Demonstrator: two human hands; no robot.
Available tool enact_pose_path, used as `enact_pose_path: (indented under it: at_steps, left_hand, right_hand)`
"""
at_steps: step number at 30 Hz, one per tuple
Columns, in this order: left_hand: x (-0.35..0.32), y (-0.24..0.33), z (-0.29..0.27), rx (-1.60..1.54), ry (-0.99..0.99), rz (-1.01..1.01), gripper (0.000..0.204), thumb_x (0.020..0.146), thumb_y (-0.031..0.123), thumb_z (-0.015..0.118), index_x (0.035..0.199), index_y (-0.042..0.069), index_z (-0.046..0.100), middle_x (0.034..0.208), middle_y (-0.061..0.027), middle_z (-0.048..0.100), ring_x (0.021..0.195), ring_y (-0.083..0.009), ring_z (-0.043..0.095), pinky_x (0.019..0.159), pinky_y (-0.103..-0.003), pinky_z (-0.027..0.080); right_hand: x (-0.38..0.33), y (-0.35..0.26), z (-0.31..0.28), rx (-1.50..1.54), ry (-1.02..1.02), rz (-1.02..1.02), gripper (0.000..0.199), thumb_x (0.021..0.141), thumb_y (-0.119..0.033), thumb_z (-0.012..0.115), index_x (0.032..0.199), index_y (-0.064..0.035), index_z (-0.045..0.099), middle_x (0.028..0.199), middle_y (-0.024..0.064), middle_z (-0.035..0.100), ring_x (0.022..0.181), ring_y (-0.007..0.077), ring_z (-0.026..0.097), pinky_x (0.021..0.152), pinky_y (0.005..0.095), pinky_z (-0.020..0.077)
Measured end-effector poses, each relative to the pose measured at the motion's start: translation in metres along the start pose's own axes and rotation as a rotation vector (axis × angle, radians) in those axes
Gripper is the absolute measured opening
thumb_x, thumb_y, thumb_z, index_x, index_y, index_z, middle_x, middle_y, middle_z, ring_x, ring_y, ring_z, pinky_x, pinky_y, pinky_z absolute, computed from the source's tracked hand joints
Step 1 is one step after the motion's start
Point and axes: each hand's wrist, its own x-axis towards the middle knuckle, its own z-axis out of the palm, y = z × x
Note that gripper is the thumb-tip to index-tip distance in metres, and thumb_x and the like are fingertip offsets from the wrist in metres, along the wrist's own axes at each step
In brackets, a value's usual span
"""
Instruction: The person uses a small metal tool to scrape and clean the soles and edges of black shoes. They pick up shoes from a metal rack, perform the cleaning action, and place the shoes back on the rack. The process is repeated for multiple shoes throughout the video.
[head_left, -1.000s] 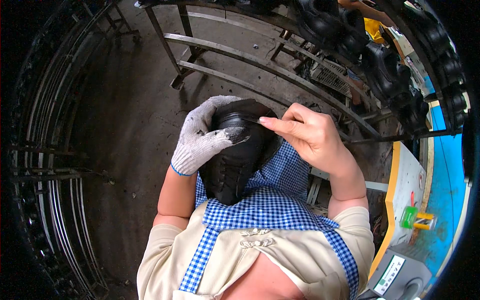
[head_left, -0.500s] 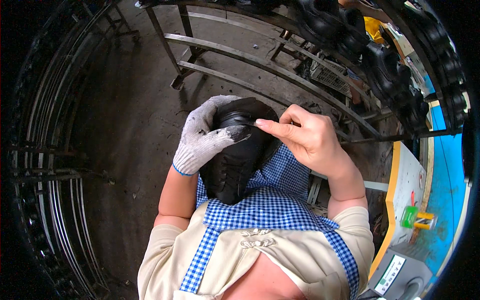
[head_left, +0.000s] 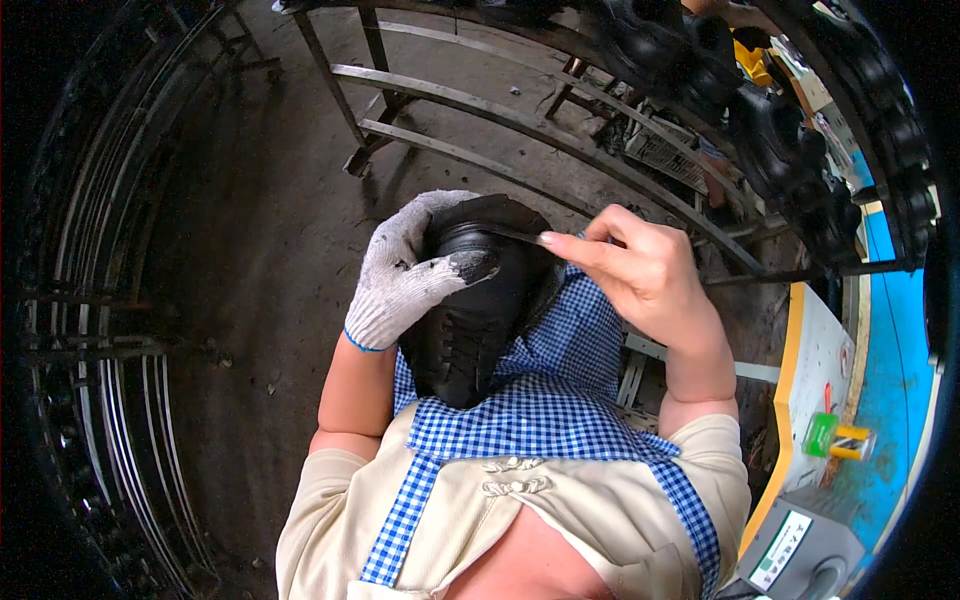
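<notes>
A black lace-up shoe point(head_left: 455, 345) rests against my lap, its laced part toward me and its toe end away. My left hand point(head_left: 400, 275), in a pale knit glove with black-stained thumb, is closed around the toe end from the left. The thumb presses across the top of it. My right hand point(head_left: 640, 265) is bare and closed in a pinch at the shoe's right side. Between its thumb and forefinger is the end of a thin dark strip point(head_left: 515, 234), stretched toward the toe. Whether the strip is joined to the shoe I cannot tell.
Beyond the shoe runs a metal rack frame point(head_left: 470, 105), with black shoes point(head_left: 770, 150) on it at the far right. More metal racks point(head_left: 120, 430) stand at left. On the right are a blue surface point(head_left: 890, 330), a green-and-yellow container point(head_left: 835, 437) and a grey box point(head_left: 810, 545).
My right hand has moved a little to the right, away from the toe, and more of the dark strip shows. My left hand and the shoe have hardly moved.
</notes>
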Motion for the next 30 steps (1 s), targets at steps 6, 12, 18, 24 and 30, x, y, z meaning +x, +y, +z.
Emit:
enact_pose_path:
  at_steps: [6, 12, 18, 24, 30]
  left_hand:
    - [0.004, -0.001, 0.003, 0.049, -0.021, 0.007, 0.055, 0.066, 0.018, 0.078, 0.114, 0.000, 0.060, 0.105, -0.0080, 0.064, 0.099, -0.0160, 0.060, 0.092, -0.030, 0.046]
    - [0.002, 0.000, -0.004, 0.042, -0.019, -0.002, 0.052, 0.068, 0.015, 0.077, 0.114, -0.001, 0.059, 0.105, -0.0075, 0.064, 0.098, -0.0157, 0.060, 0.090, -0.029, 0.048]
    - [0.028, -0.011, -0.047, -0.178, 0.270, 0.148, 0.041, 0.079, 0.004, 0.067, 0.119, -0.001, 0.056, 0.108, -0.0083, 0.062, 0.097, -0.0168, 0.061, 0.085, -0.029, 0.051]
    - [0.054, 0.001, -0.048, -0.588, 0.478, 0.035, 0.044, 0.089, 0.022, 0.065, 0.126, 0.002, 0.051, 0.112, -0.0116, 0.062, 0.098, -0.0222, 0.062, 0.088, -0.034, 0.052]
    - [0.061, -0.021, -0.063, -0.458, 0.418, 0.119, 0.052, 0.089, 0.011, 0.059, 0.137, 0.004, 0.039, 0.133, -0.0125, 0.049, 0.119, -0.0253, 0.049, 0.102, -0.037, 0.041]
  right_hand:
    - [0.011, -0.007, -0.001, -0.079, 0.020, -0.061, 0.039, 0.070, 0.002, 0.069, 0.105, -0.0147, 0.073, 0.073, 0.0071, 0.056, 0.055, 0.0190, 0.056, 0.049, 0.0304, 0.0446]
    - [-0.006, 0.020, 0.012, 0.173, 0.155, -0.014, 0.039, 0.076, -0.009, 0.074, 0.114, -0.0134, 0.067, 0.083, 0.0064, 0.059, 0.057, 0.0188, 0.057, 0.052, 0.0277, 0.0462]
    - [-0.050, 0.065, 0.095, 0.992, -0.159, 0.582, 0.058, 0.081, -0.016, 0.074, 0.133, -0.0087, 0.051, 0.103, 0.0024, 0.060, 0.087, 0.0099, 0.057, 0.074, 0.0250, 0.0499]
    - [-0.065, 0.045, 0.184, 2.015, -0.327, 0.659, 0.065, 0.089, -0.041, 0.062, 0.141, -0.0070, 0.041, 0.139, 0.0102, 0.048, 0.124, 0.0222, 0.049, 0.104, 0.0389, 0.0405]
    - [-0.024, 0.028, 0.181, 2.113, -0.064, 0.731, 0.069, 0.084, -0.053, 0.061, 0.134, -0.0076, 0.048, 0.134, 0.0124, 0.052, 0.116, 0.0217, 0.054, 0.099, 0.0382, 0.0437]
